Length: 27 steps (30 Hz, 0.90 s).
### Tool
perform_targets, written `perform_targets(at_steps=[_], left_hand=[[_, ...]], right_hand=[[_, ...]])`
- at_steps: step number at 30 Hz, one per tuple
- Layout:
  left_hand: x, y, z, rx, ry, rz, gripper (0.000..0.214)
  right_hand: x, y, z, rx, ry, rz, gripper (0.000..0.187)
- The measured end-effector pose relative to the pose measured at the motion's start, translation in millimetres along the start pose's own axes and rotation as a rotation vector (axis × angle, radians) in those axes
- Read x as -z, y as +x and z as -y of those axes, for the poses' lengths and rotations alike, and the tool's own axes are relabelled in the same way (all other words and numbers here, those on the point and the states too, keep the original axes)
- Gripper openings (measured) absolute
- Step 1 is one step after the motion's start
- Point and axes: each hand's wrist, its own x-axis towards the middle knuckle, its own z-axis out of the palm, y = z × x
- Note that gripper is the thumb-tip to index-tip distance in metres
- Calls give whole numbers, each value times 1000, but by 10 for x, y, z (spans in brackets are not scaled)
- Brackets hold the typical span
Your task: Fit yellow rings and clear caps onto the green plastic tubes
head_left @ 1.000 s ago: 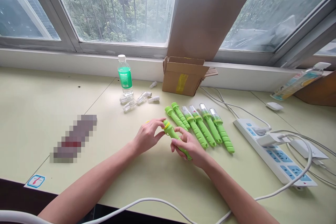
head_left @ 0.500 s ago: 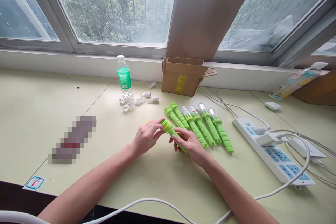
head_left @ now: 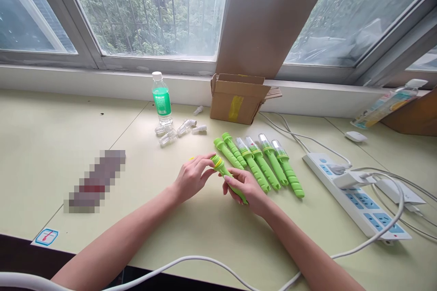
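My right hand [head_left: 245, 188] is wrapped round the ribbed handle of a green stick-shaped tool [head_left: 222, 170] lying low over the pale table [head_left: 48, 145]. My left hand [head_left: 191, 176] pinches the tool's round yellow-green head with thumb and fingers. Just right of my hands lies a row of several more green tools [head_left: 264, 166]; some carry clear caps, two do not. Further back, several loose clear caps [head_left: 177, 131] lie near a water bottle [head_left: 161, 98].
An open cardboard box [head_left: 237, 97] stands against the window sill. A white power strip [head_left: 355, 195] with plugs and cables lies at the right. A white cable [head_left: 191, 261] runs along the near edge. A blurred dark object [head_left: 96, 181] lies at the left.
The hands have barely moved; the tool's head has shifted slightly between my left fingers. The view has drifted a little.
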Motion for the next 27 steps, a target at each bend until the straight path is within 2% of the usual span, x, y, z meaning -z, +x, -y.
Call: perform_targets(at_steps=[4,11,20,27], left_hand=[[7,5,4,-10,-5,-14,10],[5,2,15,-22,8,-29,10],[11,16,14,-7,11,13,16],[-9,2,19,-4,-1,10,9]], right_hand=[[-20,-7,-5,7,21,-24,36],[3,9,-3,58,22,-61,27],[1,-5,33,55,-11,4,33],[16,16,-27,30,11,-8,33]])
